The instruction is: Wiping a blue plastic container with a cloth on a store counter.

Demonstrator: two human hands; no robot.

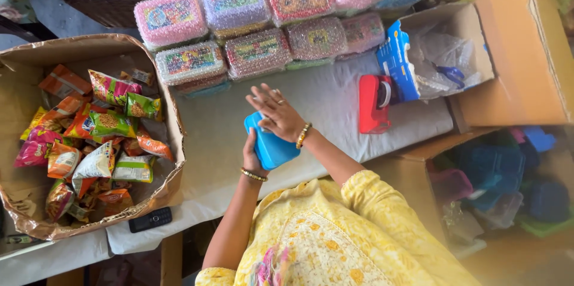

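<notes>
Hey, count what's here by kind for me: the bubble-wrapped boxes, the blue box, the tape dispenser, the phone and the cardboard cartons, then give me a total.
Bubble-wrapped boxes, tops showing: 9
Blue box, being held: 1
Red tape dispenser: 1
Black phone: 1
Cardboard cartons: 3
Total: 15

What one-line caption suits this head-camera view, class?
Both hands, left hand beneath and right hand flat on top, press a blue box beside a carton of snack packets.
</notes>
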